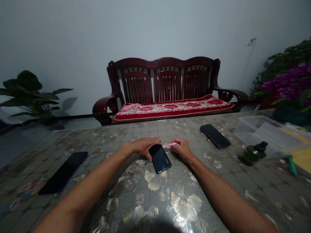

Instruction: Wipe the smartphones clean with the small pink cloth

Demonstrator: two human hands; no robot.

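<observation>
A dark smartphone (160, 159) lies back side up on the table in front of me, its camera end away from me. My left hand (145, 147) holds it by the far left corner, thumb along the left edge and fingers across the far edge. Just right of the phone, my right hand (181, 149) pinches a small pink band (170, 145) that looks like a hair tie. The band is close to the phone's far right corner; I cannot tell whether they touch. Part of the band is hidden by my fingers.
On the left lie another phone (64, 173) and several coloured hair ties (32, 189). To the right are a black phone (215, 136), a green bottle (252, 154), a clear plastic box (257, 129) and a green object (292, 165). A wooden bench (167, 85) stands beyond the table (136, 129).
</observation>
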